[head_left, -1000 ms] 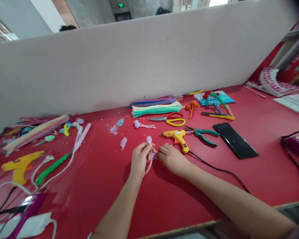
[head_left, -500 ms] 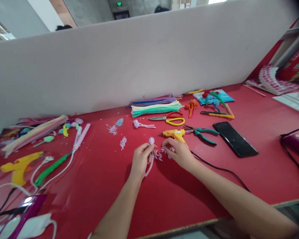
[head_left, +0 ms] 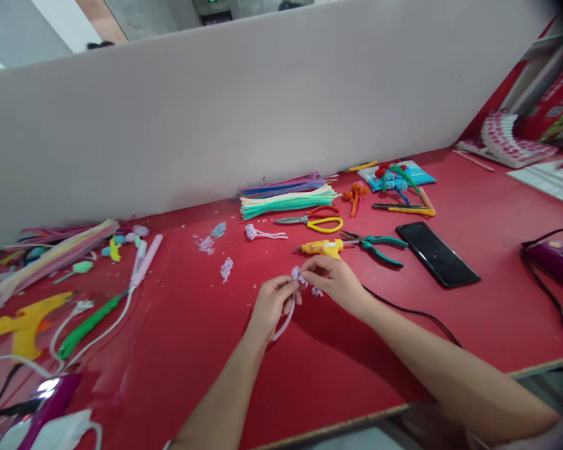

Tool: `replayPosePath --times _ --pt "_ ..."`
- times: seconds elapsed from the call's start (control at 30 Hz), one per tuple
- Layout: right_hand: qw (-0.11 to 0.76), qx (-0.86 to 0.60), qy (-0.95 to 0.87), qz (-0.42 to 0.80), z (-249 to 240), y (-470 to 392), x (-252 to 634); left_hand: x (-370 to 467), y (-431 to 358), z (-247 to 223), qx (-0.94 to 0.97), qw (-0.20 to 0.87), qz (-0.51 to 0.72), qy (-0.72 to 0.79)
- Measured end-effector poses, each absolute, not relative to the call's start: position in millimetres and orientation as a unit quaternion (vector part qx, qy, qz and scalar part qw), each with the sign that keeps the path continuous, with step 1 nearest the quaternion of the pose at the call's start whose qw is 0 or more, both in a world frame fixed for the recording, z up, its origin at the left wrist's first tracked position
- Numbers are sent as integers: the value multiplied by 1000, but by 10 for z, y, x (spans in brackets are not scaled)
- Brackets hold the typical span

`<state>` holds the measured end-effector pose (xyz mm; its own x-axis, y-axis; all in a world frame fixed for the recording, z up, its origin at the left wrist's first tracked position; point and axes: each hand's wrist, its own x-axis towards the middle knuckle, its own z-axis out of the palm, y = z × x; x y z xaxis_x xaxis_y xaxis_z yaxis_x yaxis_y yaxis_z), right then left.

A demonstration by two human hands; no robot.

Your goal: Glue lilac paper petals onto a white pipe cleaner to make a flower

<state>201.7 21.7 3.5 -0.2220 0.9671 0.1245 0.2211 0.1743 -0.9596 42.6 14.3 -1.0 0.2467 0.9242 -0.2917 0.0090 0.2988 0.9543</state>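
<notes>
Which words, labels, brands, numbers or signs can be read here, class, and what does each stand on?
No text can be read.
Red box, far right: white print, too blurred.
Yellow glue gun by the right hand: pale label, too small.
Green lit sign, top: cut off by the picture's edge.
</notes>
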Motion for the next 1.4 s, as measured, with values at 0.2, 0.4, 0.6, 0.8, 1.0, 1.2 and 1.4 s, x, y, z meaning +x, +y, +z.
replayPosePath --times 0.2,0.4,0.6,0.8,1.0,1.2,1.4 --pt "422 -465 -661 412 19 236 2021 426 136 -11 473 634 358 496" --pt "423 -469 -695 344 19 221 2013 428 133 -6 472 639 357 492" --pt "415 -469 -751 207 -11 165 1992 428 122 -18 453 650 371 485" --pt "392 -452 -789 139 -59 145 1990 426 122 -21 453 650 380 478" --pt "394 -455 -787 135 -79 140 1975 420 113 -13 459 650 377 475" --pt "396 -449 -792 122 -85 137 1972 430 110 -12 457 650 377 475" --pt "395 -444 -797 106 -83 121 1971 423 112 -16 461 648 382 471"
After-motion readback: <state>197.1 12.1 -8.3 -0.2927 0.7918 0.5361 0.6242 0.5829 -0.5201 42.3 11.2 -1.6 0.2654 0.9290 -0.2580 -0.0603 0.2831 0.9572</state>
